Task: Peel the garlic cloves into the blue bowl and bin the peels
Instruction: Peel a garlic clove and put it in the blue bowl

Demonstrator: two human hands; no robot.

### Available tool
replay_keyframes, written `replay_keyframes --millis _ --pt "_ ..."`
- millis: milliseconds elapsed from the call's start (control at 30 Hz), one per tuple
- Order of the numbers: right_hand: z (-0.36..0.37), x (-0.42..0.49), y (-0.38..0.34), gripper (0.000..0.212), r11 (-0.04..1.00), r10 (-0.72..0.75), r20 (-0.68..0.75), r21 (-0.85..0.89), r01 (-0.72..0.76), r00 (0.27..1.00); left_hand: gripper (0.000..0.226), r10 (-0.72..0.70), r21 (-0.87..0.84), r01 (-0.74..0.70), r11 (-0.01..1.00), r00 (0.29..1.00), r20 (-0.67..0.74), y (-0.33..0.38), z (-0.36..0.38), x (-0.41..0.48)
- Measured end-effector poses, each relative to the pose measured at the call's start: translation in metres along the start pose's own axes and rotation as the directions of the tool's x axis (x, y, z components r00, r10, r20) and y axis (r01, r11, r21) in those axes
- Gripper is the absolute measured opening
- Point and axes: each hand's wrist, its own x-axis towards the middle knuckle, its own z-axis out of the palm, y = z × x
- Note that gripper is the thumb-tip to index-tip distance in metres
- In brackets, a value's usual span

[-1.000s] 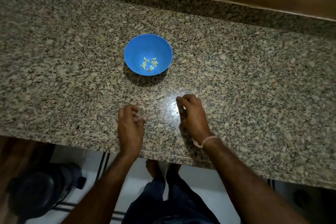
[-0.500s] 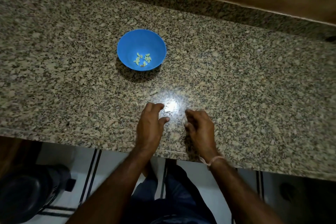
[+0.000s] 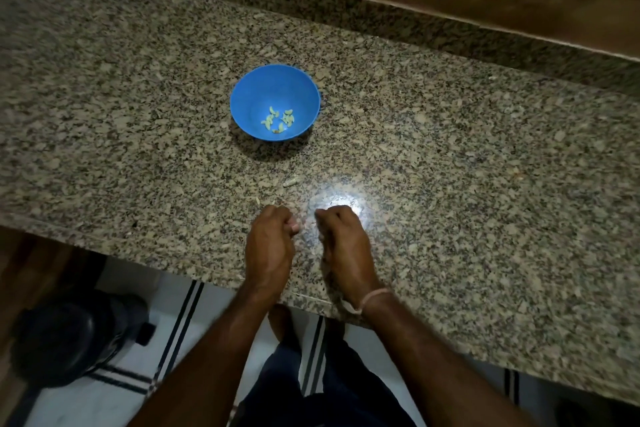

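**Peeled cloves [image 3: 278, 120] in bowl [image 3: 252, 97], fingers curled**

The bowl sits mid-counter [image 3: 485, 184]. A pale sliver [image 3: 290, 181] lies between it and the hands, long axis left-right. The left hand [image 3: 272, 243] and right hand [image 3: 343, 239] rest just apart, fingers curled under; what they hold, if anything, is hidden.

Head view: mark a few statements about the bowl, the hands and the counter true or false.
1. The blue bowl holds several cloves. True.
2. The left hand and right hand are near the front edge of the counter, fingers curled. True.
3. The right hand is reaching into the bowl. False: it is down by the counter's front edge, well apart from the bowl.
4. The wristband is on the left wrist. False: the wristband is on the right wrist.
5. A small pale piece lies on the counter between the bowl and the hands. True.
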Motion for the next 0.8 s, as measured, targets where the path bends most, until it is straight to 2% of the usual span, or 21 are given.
replay_keyframes --millis 33,67,200,300,400,533,700,800 --pt "0.003 0.002 -0.006 0.016 0.999 0.001 0.064 0.033 -0.003 0.998 0.025 -0.034 -0.021 0.033 0.999 0.999 -0.024 -0.002 -0.003 -0.003" --pt "0.005 0.004 -0.007 0.022 0.999 -0.039 0.062 -0.010 0.040 0.997 0.027 -0.067 -0.042 0.065 0.997 0.997 -0.047 -0.003 -0.005 -0.006" --pt "-0.015 0.008 0.001 0.024 0.994 0.058 0.004 0.089 -0.058 0.998 0.031 -0.176 -0.089 0.168 0.982 0.981 -0.087 -0.003 -0.007 -0.013" --pt "-0.027 0.004 0.013 0.036 0.994 0.060 0.035 0.093 -0.063 0.998 0.028 -0.183 -0.127 0.171 0.977 0.979 -0.089 0.003 -0.005 -0.015" --pt "-0.022 0.007 0.012 0.038 0.997 -0.011 0.086 0.078 0.005 0.996 0.024 -0.137 -0.149 0.126 0.981 0.988 -0.065 0.011 -0.001 -0.016" --pt "-0.015 0.012 0.015 0.036 0.994 -0.090 0.120 0.079 0.081 0.989 0.020 -0.047 -0.077 0.042 0.996 0.996 -0.070 0.008 0.004 -0.011" --pt "-0.011 0.020 0.017 0.038 0.986 -0.164 0.200 0.027 0.162 0.966 0.016 -0.023 0.078 0.029 0.997 0.997 -0.074 -0.001 0.008 -0.007" --pt "-0.008 0.028 0.012 0.029 0.963 -0.255 0.240 -0.022 0.268 0.937 0.012 -0.007 0.156 0.016 0.988 0.998 -0.059 0.000 0.009 -0.006"
